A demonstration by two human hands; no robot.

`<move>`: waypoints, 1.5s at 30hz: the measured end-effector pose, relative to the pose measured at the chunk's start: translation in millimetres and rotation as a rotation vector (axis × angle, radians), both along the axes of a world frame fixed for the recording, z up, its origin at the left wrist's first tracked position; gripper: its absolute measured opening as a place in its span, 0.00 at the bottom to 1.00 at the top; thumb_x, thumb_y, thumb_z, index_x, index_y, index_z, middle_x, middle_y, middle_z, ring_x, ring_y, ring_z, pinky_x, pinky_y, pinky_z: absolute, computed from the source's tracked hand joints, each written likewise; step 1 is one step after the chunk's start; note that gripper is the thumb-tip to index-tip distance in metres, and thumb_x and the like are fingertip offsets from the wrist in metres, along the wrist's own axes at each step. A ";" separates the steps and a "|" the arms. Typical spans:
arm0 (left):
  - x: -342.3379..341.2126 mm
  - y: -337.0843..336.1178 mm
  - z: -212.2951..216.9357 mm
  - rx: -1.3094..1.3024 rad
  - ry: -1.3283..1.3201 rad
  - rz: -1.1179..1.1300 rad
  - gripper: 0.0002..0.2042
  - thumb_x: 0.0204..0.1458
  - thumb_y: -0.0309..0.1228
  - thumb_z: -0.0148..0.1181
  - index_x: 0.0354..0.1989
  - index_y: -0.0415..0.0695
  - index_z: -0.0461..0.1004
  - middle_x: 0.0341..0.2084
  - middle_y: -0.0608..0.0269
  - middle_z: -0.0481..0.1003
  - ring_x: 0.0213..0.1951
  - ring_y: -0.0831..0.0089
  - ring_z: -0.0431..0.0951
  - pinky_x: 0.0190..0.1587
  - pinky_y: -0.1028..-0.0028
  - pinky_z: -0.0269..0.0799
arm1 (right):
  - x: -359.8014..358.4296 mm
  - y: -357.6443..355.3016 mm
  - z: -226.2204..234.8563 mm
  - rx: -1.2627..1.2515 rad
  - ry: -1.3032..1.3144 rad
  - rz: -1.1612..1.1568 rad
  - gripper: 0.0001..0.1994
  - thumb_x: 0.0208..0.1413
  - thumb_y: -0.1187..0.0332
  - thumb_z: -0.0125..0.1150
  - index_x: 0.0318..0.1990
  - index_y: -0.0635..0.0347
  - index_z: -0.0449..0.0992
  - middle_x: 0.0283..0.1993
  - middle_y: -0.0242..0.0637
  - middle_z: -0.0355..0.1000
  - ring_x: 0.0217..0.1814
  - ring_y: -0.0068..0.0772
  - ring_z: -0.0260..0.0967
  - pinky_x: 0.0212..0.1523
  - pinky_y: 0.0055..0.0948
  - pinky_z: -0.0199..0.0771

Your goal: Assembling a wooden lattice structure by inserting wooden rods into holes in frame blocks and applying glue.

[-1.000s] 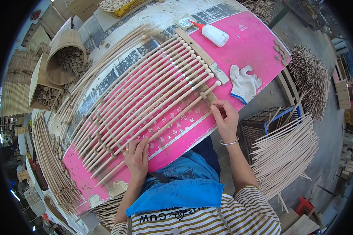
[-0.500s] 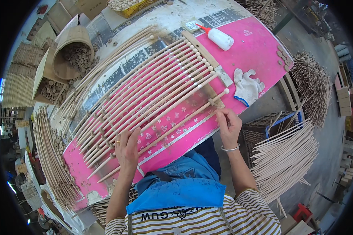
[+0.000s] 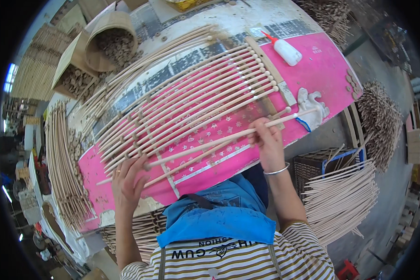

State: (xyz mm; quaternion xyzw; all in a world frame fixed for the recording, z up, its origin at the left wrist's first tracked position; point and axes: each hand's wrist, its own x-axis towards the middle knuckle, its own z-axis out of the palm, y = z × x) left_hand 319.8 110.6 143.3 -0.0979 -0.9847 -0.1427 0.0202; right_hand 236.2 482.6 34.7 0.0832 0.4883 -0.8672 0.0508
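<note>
Both hands are on a long wooden stick (image 3: 200,145), raised above the pink tabletop. My right hand (image 3: 267,140) pinches it toward its far right end, which reaches over a white work glove (image 3: 311,109). My left hand (image 3: 129,179) has its fingers bent round the stick near the other end; the exact grip is partly hidden. Beneath lies another stick with a round ball tip (image 3: 288,110). Just beyond, several ball-tipped sticks (image 3: 196,100) lie side by side, their balls along a wooden strip (image 3: 271,65). Small wooden rings sit near their left ends.
A white squeeze bottle (image 3: 287,52) with a red nozzle lies on the pink board (image 3: 317,56). A round wooden tub (image 3: 108,23) of rings stands at the far left. Stick bundles lie at left (image 3: 63,163) and right (image 3: 343,200), the latter by a dark crate (image 3: 310,163).
A stick now rises above the row in both hands. My right hand has closed on it, and my left hand has moved toward its left end. The whole view has shifted slightly.
</note>
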 end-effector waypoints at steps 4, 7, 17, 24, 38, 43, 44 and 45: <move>8.1 -16.8 -16.9 0.152 -0.116 -0.013 0.14 0.54 0.29 0.69 0.49 0.42 0.81 0.37 0.56 0.81 0.42 0.52 0.81 0.46 0.59 0.73 | -3.7 2.6 0.8 -0.002 0.027 0.037 0.13 0.75 0.61 0.57 0.43 0.61 0.80 0.31 0.28 0.76 0.29 0.15 0.71 0.29 0.18 0.69; 9.0 -2.1 -25.9 0.246 -0.086 0.065 0.12 0.53 0.28 0.70 0.44 0.41 0.81 0.33 0.56 0.80 0.38 0.54 0.81 0.42 0.61 0.75 | -0.8 2.9 2.9 0.060 0.020 0.009 0.12 0.75 0.61 0.58 0.42 0.60 0.80 0.31 0.28 0.75 0.29 0.15 0.71 0.29 0.18 0.69; -20.5 86.0 -30.1 0.399 -0.012 -0.066 0.10 0.54 0.30 0.73 0.41 0.42 0.80 0.33 0.56 0.79 0.36 0.55 0.82 0.37 0.61 0.78 | 26.4 -80.2 12.3 -0.003 0.051 0.274 0.10 0.75 0.64 0.58 0.44 0.61 0.80 0.33 0.30 0.77 0.32 0.17 0.72 0.33 0.19 0.73; -16.3 90.7 -42.4 0.443 -0.116 -0.074 0.10 0.61 0.30 0.66 0.47 0.40 0.79 0.36 0.53 0.80 0.39 0.52 0.82 0.38 0.58 0.78 | 39.4 -90.6 2.1 0.033 0.096 0.444 0.15 0.69 0.71 0.65 0.60 0.62 0.77 0.45 0.32 0.78 0.43 0.18 0.75 0.42 0.21 0.76; 1.6 73.5 -32.4 0.527 -0.199 0.064 0.11 0.60 0.24 0.65 0.50 0.38 0.82 0.31 0.51 0.76 0.32 0.55 0.79 0.36 0.63 0.73 | 14.6 -23.5 -0.2 0.055 0.038 0.222 0.15 0.63 0.74 0.71 0.56 0.63 0.80 0.43 0.32 0.81 0.41 0.18 0.76 0.41 0.21 0.77; 1.4 74.4 -35.0 0.512 -0.180 0.082 0.13 0.59 0.23 0.66 0.52 0.39 0.83 0.29 0.52 0.75 0.31 0.57 0.78 0.36 0.64 0.73 | 14.7 -19.5 10.5 -0.063 0.014 0.240 0.14 0.65 0.72 0.71 0.56 0.62 0.79 0.43 0.28 0.79 0.42 0.15 0.73 0.41 0.18 0.75; 1.1 74.6 -36.7 0.492 -0.152 0.068 0.13 0.59 0.23 0.66 0.52 0.40 0.83 0.28 0.52 0.74 0.31 0.58 0.77 0.35 0.64 0.72 | 15.4 -17.8 5.8 -0.017 -0.007 0.225 0.15 0.65 0.71 0.70 0.57 0.62 0.79 0.43 0.28 0.78 0.42 0.15 0.73 0.41 0.18 0.74; 0.8 75.0 -38.2 0.473 -0.124 0.054 0.14 0.58 0.23 0.67 0.53 0.40 0.84 0.28 0.53 0.74 0.30 0.59 0.77 0.35 0.65 0.72 | 16.0 -15.9 1.7 0.028 -0.029 0.210 0.16 0.66 0.71 0.70 0.59 0.61 0.79 0.43 0.27 0.78 0.41 0.15 0.73 0.40 0.18 0.73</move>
